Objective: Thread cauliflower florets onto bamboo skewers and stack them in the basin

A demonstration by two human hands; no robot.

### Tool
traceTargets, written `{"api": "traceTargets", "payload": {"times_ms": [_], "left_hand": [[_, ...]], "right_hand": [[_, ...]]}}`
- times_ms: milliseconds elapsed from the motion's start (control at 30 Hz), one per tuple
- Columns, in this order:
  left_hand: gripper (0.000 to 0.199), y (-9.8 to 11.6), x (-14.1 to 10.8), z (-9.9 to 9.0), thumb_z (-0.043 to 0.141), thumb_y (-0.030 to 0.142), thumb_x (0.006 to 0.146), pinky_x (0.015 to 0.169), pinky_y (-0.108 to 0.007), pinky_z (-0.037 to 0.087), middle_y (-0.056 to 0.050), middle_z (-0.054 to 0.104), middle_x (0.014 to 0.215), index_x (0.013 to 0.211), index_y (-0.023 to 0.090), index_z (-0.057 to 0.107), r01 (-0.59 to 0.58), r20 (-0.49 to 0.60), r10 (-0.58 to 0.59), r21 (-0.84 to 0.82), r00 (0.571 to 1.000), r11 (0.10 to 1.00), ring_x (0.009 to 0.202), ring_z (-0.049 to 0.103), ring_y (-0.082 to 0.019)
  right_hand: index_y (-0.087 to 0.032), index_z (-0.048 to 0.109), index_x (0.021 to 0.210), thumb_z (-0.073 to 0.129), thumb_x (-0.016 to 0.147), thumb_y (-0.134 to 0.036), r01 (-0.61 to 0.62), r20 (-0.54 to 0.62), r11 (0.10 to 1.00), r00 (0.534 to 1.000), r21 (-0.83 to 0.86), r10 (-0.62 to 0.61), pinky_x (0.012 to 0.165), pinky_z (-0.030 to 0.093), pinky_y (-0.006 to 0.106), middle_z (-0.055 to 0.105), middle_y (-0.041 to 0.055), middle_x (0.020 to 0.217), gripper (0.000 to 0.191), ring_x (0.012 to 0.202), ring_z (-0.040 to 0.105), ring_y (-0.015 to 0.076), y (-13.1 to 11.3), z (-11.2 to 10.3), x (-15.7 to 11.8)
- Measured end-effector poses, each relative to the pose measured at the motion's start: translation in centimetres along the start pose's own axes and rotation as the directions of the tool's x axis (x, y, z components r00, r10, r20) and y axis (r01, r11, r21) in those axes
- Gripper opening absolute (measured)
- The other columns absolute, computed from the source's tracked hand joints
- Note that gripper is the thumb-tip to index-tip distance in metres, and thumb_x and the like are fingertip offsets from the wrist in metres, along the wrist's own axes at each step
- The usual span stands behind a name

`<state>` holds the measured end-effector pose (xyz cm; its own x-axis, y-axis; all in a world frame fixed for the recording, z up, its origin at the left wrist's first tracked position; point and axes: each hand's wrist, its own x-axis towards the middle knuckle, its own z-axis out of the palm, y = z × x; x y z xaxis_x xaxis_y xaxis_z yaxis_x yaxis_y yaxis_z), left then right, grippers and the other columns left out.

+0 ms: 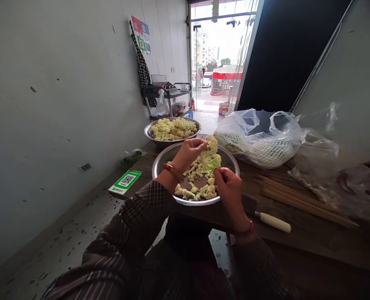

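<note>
My right hand (pixel 229 186) and left hand (pixel 189 151) both grip the cauliflower (pixel 210 157) above the bowl (pixel 160 163); I advise snapping florets at the stem.

Pale scuffed wall (pixel 56 104) on the left, speckled terrazzo floor (pixel 63 250) near, metal shelf trolley (pixel 169 98) far, open glass doorway (pixel 219 54) letting in daylight, dark wooden table (pixel 312 237) right.

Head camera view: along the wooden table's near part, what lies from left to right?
Green QR code card → metal bowl of cauliflower pieces, with both hands over it → white-handled knife → bundle of bamboo skewers → crumpled clear plastic bag.
</note>
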<state>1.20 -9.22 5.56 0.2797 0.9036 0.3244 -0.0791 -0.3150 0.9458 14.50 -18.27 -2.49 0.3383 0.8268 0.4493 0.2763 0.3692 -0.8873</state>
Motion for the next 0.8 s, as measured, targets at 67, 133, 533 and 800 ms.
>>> {"api": "traceTargets", "payload": {"times_ms": [67,133,533,800], "left_hand": [[0.026,0.0,-0.3,0.1,0.08,0.036,0.071,0.061,-0.024,0.034,-0.002,0.061,0.064,0.064,0.014,0.068,0.022,0.049,-0.023,0.018,0.999,1.0,0.062,0.046,-0.011],[0.028,0.0,-0.5,0.1,0.08,0.038,0.072,0.061,-0.024,0.033,-0.001,0.058,0.063,0.064,0.014,0.067,0.039,0.084,-0.041,0.031,0.996,0.999,0.062,0.043,-0.01],[0.036,0.7,-0.6,-0.4,0.077,0.05,0.074,0.065,-0.022,0.038,0.001,0.059,0.073,0.076,0.015,0.068,0.094,0.088,-0.094,-0.001,0.992,0.996,0.066,0.046,-0.009],[0.03,0.2,-0.1,-1.2,0.076,0.04,0.076,0.058,-0.022,0.033,0.002,0.053,0.064,0.07,0.013,0.065,0.098,0.053,-0.095,-0.065,0.994,0.993,0.058,0.04,-0.007]], "right_hand": [[-0.02,0.065,0.072,0.059,0.088,-0.04,0.0,-0.017,1.0,1.0,-0.008,0.0,0.058,0.039,0.027,0.057,-0.0024,0.058,0.026,0.057,0.05,0.0143,0.0,-0.1,-0.1],[-0.02,0.066,0.072,0.059,0.088,-0.04,-0.008,-0.015,1.0,1.0,-0.004,0.007,0.057,0.039,0.027,0.057,-0.0026,0.057,0.026,0.056,0.05,0.014,-0.1,-0.2,-0.1],[-0.018,0.071,0.081,0.064,0.087,-0.042,-0.107,0.114,0.989,0.989,0.106,0.094,0.053,0.039,0.024,0.06,-0.0028,0.057,0.027,0.053,0.051,0.0123,-0.2,-0.7,0.5],[-0.017,0.075,0.091,0.064,0.086,-0.041,-0.085,0.151,0.996,0.985,0.035,0.079,0.057,0.043,0.026,0.066,-0.0007,0.065,0.027,0.057,0.058,0.014,-0.3,-0.6,0.5]]}}
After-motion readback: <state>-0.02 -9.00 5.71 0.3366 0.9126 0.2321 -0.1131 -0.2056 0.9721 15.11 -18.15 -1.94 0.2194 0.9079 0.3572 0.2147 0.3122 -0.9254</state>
